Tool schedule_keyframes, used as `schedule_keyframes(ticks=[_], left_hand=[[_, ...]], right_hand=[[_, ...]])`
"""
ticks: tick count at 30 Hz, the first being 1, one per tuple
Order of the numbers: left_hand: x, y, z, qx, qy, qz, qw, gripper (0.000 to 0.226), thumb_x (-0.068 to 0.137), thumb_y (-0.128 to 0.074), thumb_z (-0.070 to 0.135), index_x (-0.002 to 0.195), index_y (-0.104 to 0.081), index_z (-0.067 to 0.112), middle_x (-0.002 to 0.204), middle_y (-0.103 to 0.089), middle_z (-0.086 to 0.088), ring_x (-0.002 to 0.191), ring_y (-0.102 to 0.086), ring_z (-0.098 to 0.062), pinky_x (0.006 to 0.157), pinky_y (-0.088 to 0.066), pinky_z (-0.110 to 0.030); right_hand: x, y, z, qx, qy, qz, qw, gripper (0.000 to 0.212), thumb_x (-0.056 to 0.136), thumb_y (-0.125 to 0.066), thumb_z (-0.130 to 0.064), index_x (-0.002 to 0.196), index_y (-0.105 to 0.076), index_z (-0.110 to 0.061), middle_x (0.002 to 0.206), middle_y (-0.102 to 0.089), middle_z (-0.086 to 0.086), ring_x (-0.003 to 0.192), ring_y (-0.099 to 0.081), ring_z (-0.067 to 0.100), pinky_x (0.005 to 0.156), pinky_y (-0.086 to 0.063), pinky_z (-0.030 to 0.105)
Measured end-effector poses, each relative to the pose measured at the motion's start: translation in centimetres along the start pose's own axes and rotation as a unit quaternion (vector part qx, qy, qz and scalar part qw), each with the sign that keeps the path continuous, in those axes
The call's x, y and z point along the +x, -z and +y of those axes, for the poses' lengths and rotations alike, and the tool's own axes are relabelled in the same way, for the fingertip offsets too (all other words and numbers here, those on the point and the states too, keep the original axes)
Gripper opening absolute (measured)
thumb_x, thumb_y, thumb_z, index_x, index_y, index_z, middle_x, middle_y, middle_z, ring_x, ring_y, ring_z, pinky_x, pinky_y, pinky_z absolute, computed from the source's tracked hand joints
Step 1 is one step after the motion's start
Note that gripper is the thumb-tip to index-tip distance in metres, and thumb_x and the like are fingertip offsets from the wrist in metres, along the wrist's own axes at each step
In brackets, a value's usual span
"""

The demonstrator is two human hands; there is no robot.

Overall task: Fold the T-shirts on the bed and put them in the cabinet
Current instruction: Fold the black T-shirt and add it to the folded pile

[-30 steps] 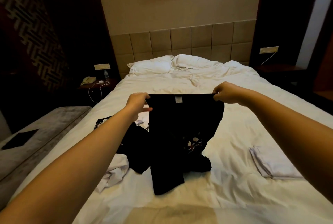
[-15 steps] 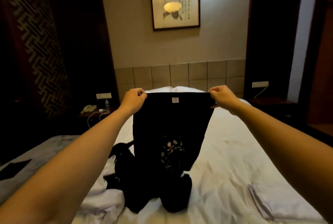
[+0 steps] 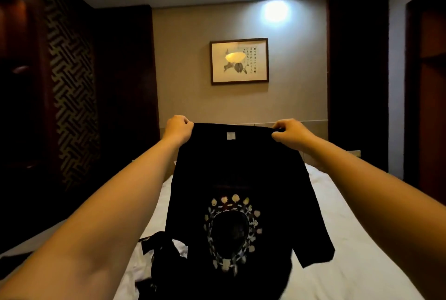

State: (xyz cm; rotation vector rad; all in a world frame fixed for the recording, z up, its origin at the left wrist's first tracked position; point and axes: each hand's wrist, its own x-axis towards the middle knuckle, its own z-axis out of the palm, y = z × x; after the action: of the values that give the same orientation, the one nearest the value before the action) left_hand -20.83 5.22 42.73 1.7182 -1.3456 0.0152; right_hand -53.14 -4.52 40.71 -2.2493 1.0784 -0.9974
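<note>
Person at the foot of the white-sheeted bed (image 3: 350, 239), both arms out at full reach. Left hand (image 3: 177, 128) and right hand (image 3: 288, 132) well apart, each pinched shut on a shoulder of a black cotton T-shirt with a pale ring-shaped print on the chest (image 3: 231, 171). Small white neck label (image 3: 231, 135) sits midway between the two grips. Shirt hangs in the air above the bed; its lower hem is out of view below, so whether it clears the sheet cannot be told. One short sleeve (image 3: 316, 244) flares out on the right side.

Judgement on handling: light, limp fabric, no stiffness at all. It drapes straight from the two pinch points and would sag wherever unsupported. Not fragile, not slippery; thumb against fingers holds it easily. Shoulder seams look like the right hold: they keep the top edge taut and the body flat for laying down.

A crumpled heap of black and white garments (image 3: 164, 253) lies on the sheet at lower left, apparently not yet folded. Framed ink painting (image 3: 239, 61) on the far wall. The cabinet cannot be identified with certainty.
</note>
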Motion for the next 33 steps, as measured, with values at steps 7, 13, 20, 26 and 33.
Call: schedule_keyframes(ticks=[7,13,20,26,33], left_hand=[[-0.8,1.4,2.4,-0.138,0.017,-0.113,0.984,0.029,0.103,-0.031,0.014,0.083,-0.051,0.011,0.073,-0.045,-0.004,0.061,-0.041,-0.016,0.056,-0.032,-0.03],[-2.2,1.6,1.3,-0.195,0.018,-0.256,0.947,0.029,0.101,-0.039,0.027,0.076,-0.047,0.017,0.063,-0.037,0.0,0.05,-0.034,-0.012,0.057,-0.027,-0.028],[-1.7,1.6,0.3,-0.162,0.024,-0.253,0.953,0.023,0.087,-0.032,-0.01,0.087,-0.046,0.009,0.076,-0.037,-0.005,0.061,-0.033,-0.016,0.056,-0.026,-0.028],[-1.6,1.6,0.5,-0.113,0.017,-0.216,0.97,0.019,0.099,-0.039,-0.004,0.105,-0.055,0.005,0.083,-0.049,-0.007,0.066,-0.046,-0.014,0.057,-0.035,-0.022],[-2.7,1.9,0.8,-0.172,0.013,-0.148,0.974,0.019,0.095,-0.061,0.002,0.113,-0.067,-0.003,0.093,-0.063,-0.01,0.071,-0.061,-0.016,0.048,-0.05,-0.016]], right_hand=[[1.0,3.9,-0.8,-0.08,0.054,0.025,0.995,0.028,0.092,-0.062,0.0,0.11,-0.056,-0.02,0.102,-0.059,-0.001,0.087,-0.06,0.01,0.075,-0.047,0.02],[1.2,4.1,0.0,-0.052,0.037,0.113,0.992,0.011,0.097,-0.061,-0.013,0.107,-0.065,-0.01,0.093,-0.065,0.004,0.081,-0.064,0.016,0.078,-0.052,0.029],[0.3,5.0,0.1,-0.053,-0.006,0.044,0.998,0.006,0.095,-0.064,-0.012,0.1,-0.066,-0.01,0.09,-0.066,0.005,0.08,-0.064,0.018,0.075,-0.05,0.026],[-0.5,4.9,0.5,-0.107,0.001,0.023,0.994,0.024,0.091,-0.061,0.005,0.111,-0.067,-0.006,0.091,-0.064,0.002,0.081,-0.06,0.015,0.081,-0.047,0.028],[-2.0,4.4,0.7,0.156,-0.075,0.129,0.976,0.004,0.095,-0.061,-0.005,0.096,-0.059,-0.009,0.098,-0.059,0.01,0.092,-0.062,0.029,0.054,-0.06,0.03]])
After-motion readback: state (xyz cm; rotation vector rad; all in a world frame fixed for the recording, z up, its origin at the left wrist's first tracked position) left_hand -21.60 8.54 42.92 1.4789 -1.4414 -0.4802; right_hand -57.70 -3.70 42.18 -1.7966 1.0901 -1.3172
